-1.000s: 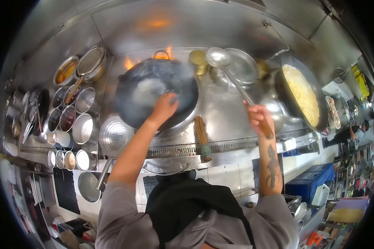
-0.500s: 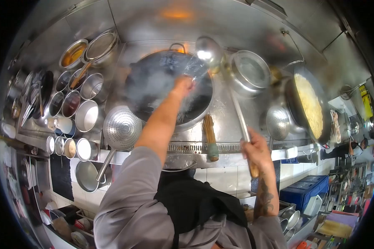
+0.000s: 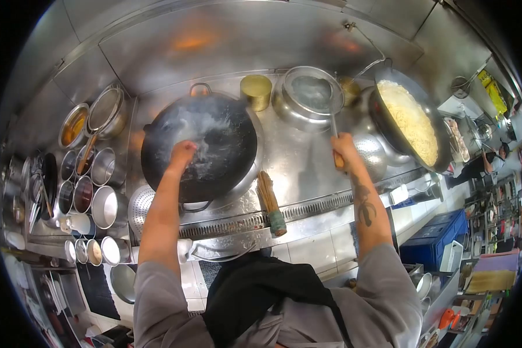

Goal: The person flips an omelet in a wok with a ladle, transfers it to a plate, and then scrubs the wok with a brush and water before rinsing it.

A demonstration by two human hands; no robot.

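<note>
On the steel table point(image 3: 298, 174) before a metal wall point(image 3: 238, 43), the left hand point(image 3: 183, 152) curls over the left-of-centre wok point(image 3: 214, 165), contents unclear; the right hand point(image 3: 343, 152) grips a ladle point(image 3: 334, 119).

Shirt point(image 3: 383, 284): plain grey, creased, with loose short sleeves
Left hand point(image 3: 184, 152): bare, with the forearm behind it bare too
Right hand point(image 3: 343, 152): bare
Tattoo point(image 3: 364, 207): dark, elongated, between right hand and elbow; its design too small to tell
Apron point(image 3: 267, 290): black, folded cloth, with a narrow black strap point(image 3: 339, 322)
</note>
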